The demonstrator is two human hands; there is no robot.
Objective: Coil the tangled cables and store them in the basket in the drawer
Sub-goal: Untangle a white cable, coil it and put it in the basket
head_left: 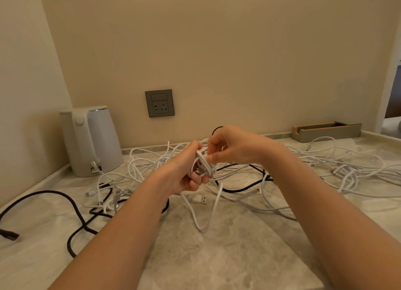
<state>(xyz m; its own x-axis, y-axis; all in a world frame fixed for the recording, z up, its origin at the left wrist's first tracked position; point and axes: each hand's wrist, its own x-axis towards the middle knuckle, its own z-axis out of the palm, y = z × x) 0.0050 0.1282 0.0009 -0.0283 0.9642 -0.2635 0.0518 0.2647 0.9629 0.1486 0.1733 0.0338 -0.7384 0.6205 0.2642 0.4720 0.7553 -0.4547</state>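
Above the marble counter (217, 246) my left hand (184, 172) grips a small coil of white cable (202, 164). My right hand (230, 146) pinches a strand of that coil from the right. A loose loop of the same white cable (208, 216) hangs down onto the counter. Behind and around the hands lies a tangle of white cables (338, 168), spreading to the right. A black cable (71, 205) snakes over the left part of the counter, and another black cable (240, 188) runs under the hands. No basket or drawer is in view.
A white kettle (93, 140) stands at the back left in the corner. A grey wall socket (160, 103) sits above the counter. A flat grey and orange tray (325, 131) rests at the back right against the wall.
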